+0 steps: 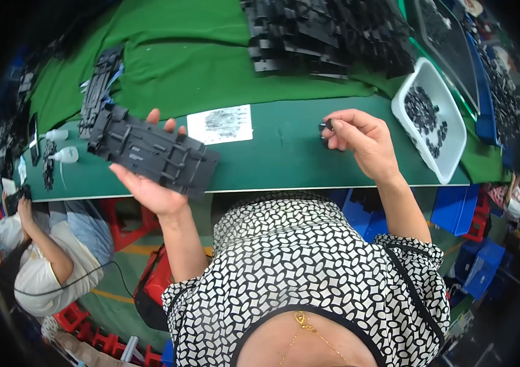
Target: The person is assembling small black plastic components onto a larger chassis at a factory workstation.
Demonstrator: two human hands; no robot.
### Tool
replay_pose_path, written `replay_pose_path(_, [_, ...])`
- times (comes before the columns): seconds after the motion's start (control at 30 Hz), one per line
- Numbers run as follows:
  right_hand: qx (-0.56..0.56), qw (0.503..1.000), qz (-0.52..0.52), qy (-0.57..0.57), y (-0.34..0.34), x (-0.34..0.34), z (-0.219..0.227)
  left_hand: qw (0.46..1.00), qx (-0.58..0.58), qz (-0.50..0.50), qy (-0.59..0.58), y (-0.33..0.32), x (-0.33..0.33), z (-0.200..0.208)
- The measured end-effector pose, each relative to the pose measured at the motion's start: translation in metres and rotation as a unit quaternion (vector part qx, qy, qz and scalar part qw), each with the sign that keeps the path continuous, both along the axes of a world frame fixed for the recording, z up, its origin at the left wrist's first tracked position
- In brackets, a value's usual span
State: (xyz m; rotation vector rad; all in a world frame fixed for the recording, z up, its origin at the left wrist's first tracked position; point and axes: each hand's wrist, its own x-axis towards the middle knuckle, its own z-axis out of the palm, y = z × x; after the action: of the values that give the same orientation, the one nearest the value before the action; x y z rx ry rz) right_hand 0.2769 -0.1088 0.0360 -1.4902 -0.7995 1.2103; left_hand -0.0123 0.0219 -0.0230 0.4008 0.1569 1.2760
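My left hand point(155, 191) grips a long black moulded plastic part point(150, 150) from below, its fingertips showing over the far edge. The part is tilted above the green table, its ribbed face toward me. To the right, my right hand point(361, 140) pinches a small black piece point(327, 126) between thumb and fingers; its exact shape is too small to tell. The two hands are well apart. A white basin point(402, 110) holding many small black pieces point(422, 113) stands right of my right hand. Between the hands lies a white sheet point(235, 122) with a dark grey pattern.
Black plastic parts point(321, 37) are piled on a green cloth point(193, 67) at the back. More black parts point(95, 92) lie at the far left, near small translucent bottles point(65, 155). A co-worker point(64, 263) sits at the left. A blue bin point(454, 208) is below the table's right end.
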Motion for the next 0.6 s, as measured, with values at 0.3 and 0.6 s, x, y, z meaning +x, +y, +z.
replay_pose_path(0.3, [-0.044,0.982,0.062,0.175,0.042,-0.032,0.004,0.999,-0.031,0.004,-0.018,-0.004,-0.002,-0.003])
replay_pose_path(0.6, [0.163,0.914,0.177,-0.328,0.084,-0.062,0.001,0.998,-0.055,0.024,0.021,0.004,0.000,-0.002])
